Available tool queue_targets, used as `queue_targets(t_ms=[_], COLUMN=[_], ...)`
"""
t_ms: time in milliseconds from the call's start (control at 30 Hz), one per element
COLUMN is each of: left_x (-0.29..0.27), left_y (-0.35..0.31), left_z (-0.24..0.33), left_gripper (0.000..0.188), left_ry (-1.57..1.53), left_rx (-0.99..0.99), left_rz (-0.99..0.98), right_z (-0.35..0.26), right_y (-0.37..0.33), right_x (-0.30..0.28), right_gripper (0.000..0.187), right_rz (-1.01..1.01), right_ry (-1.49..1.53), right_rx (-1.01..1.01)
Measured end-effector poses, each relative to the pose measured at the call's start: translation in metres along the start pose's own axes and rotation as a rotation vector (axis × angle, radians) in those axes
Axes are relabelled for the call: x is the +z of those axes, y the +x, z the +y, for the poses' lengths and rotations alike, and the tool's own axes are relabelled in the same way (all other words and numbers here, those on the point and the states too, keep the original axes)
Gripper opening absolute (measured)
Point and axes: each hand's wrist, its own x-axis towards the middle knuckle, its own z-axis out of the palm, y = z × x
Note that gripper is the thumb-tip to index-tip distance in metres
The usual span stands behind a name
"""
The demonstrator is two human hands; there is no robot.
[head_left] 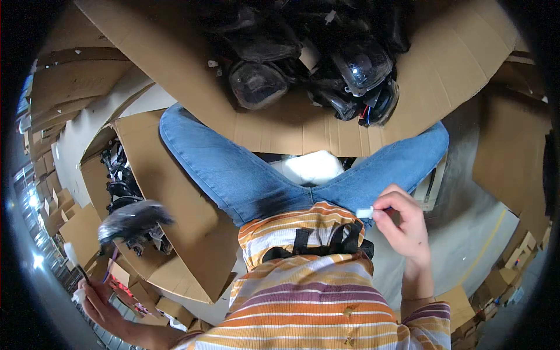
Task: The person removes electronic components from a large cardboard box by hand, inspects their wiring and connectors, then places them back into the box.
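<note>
My right hand (402,224), over my right thigh, pinches a small white plastic piece (364,213) between thumb and fingertips. Out to the far left, my left hand (100,303) is closed on a thin dark stem with a white end (71,254). Its exact kind is too small to make out. Just beyond that hand, a blurred dark headlight in clear wrap (135,219) is at the opening of a cardboard box (181,216). Purple wires (111,262) hang between the headlight and my left hand; whether I hold them is unclear.
A large open carton (291,134) ahead holds several dark headlights (256,84), some wrapped. Its near edge lies between my jeans-clad legs. A white rounded bundle (315,167) sits between my thighs. More cartons (513,134) stand at the right, and stacked boxes line the left.
</note>
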Motion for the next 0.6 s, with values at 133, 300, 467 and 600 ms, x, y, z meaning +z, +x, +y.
queue_targets(t_ms=[133,300,467,600], left_x=[0.043,0.252,0.430,0.484], left_y=[0.013,0.058,0.099,0.101], left_z=[0.009,0.123,0.146,0.157], left_gripper=[0.027,0.032,0.033,0.040], left_ry=[-0.263,-0.808,-0.451,-0.641], left_rx=[-0.309,-0.205,0.047,-0.410], left_rz=[-0.232,-0.506,-0.328,-0.292], right_z=[-0.004,0.003,0.004,0.006], right_y=[0.005,-0.001,-0.010,-0.005], right_x=[0.007,0.006,0.014,0.020], right_gripper=[0.005,0.004,0.004,0.004], right_rz=[-0.059,0.012,0.031,0.022], right_ry=[0.005,-0.039,0.003,-0.019], right_rx=[-0.053,-0.014,0.025,0.051])
